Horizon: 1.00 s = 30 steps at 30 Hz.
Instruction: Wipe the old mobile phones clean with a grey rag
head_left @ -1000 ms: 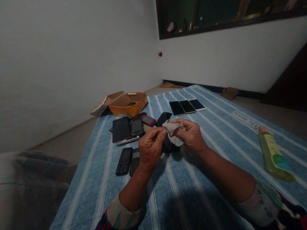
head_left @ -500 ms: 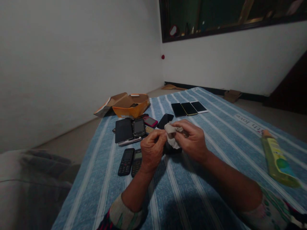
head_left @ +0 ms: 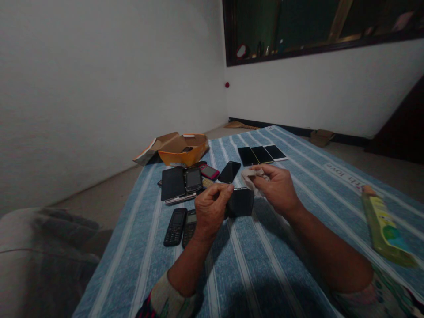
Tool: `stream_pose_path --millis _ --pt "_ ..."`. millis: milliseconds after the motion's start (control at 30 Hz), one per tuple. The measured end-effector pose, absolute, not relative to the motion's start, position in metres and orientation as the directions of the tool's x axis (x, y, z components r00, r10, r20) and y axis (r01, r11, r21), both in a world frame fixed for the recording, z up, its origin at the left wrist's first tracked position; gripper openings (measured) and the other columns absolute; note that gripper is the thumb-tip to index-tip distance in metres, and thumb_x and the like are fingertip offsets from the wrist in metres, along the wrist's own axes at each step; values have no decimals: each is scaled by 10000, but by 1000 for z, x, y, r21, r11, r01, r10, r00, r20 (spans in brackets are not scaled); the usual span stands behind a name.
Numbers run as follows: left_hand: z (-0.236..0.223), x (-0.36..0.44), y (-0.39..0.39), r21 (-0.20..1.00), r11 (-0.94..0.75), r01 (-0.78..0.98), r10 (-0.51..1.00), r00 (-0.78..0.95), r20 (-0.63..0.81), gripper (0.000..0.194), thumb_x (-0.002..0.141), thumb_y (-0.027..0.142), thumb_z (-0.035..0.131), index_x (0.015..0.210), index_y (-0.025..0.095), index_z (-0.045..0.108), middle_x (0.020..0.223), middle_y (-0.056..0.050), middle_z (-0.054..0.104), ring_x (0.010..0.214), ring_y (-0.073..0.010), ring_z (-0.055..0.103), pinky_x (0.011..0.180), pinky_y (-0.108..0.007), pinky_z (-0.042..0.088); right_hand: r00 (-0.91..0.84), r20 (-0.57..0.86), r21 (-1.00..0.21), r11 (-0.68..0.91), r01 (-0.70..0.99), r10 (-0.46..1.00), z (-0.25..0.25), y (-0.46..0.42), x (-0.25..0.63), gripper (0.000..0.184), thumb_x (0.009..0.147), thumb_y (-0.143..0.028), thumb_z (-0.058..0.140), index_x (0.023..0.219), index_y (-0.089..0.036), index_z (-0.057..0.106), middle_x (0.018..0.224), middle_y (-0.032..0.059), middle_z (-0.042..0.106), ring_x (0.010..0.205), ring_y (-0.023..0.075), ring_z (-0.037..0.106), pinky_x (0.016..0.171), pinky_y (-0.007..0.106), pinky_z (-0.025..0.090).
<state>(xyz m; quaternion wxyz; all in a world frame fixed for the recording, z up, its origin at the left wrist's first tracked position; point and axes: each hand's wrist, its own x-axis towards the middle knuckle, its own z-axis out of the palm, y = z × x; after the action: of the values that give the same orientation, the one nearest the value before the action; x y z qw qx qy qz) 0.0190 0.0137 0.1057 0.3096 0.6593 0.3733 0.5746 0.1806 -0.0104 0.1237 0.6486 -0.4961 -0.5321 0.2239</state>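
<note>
My left hand (head_left: 210, 210) is closed round the left end of a black smartphone (head_left: 241, 202), which it holds just above the striped blue cloth (head_left: 261, 247). My right hand (head_left: 277, 187) pinches a crumpled pale wipe (head_left: 251, 176) at the phone's upper right corner. Both hands hover near the middle of the cloth.
A pile of phones (head_left: 185, 180) and two keypad phones (head_left: 181, 226) lie to the left. One dark phone (head_left: 229, 172) and a row of three smartphones (head_left: 261, 154) lie beyond. An open orange cardboard box (head_left: 180, 149) sits at the far left, a yellow-green bottle (head_left: 384, 225) at the right.
The wipe has come off the phone's face towards the right, so the black phone now shows between my hands. The view has shifted a little.
</note>
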Motion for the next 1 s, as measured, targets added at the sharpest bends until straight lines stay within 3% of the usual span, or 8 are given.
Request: stream_pose_path --millis 233,467,733,1000 --pt "108 19 9 877 -446 180 895 82 438 240 817 374 650 688 189 732 616 17 651 629 -151 572 618 -248 441 226 551 -817 464 343 803 121 -14 175 125 781 -212 622 839 -198 731 759 15 716 672 166 643 614 271 496" --pt "107 22 6 930 -357 92 930 126 344 309 862 413 603 706 174 721 633 23 629 624 -136 561 610 -233 439 136 733 -569 490 661 667 115 -17 167 211 860 -159 503 955 -190 689 876 86 706 811 217 651 753 335 487" --pt "94 31 5 951 -300 -75 953 12 302 348 841 502 628 759 172 703 716 7 670 667 -136 590 621 -229 458 99 789 -514 564 646 606 107 -15 160 251 930 -175 427 1027 -194 658 850 75 664 780 194 627 715 305 490" --pt "85 41 8 930 -320 -181 936 91 340 364 875 495 605 963 165 729 928 -60 719 888 -188 649 759 -266 505 81 839 -445 593 671 538 104 -6 172 252 927 -159 432 1056 -216 642 869 64 674 815 193 639 740 311 499"
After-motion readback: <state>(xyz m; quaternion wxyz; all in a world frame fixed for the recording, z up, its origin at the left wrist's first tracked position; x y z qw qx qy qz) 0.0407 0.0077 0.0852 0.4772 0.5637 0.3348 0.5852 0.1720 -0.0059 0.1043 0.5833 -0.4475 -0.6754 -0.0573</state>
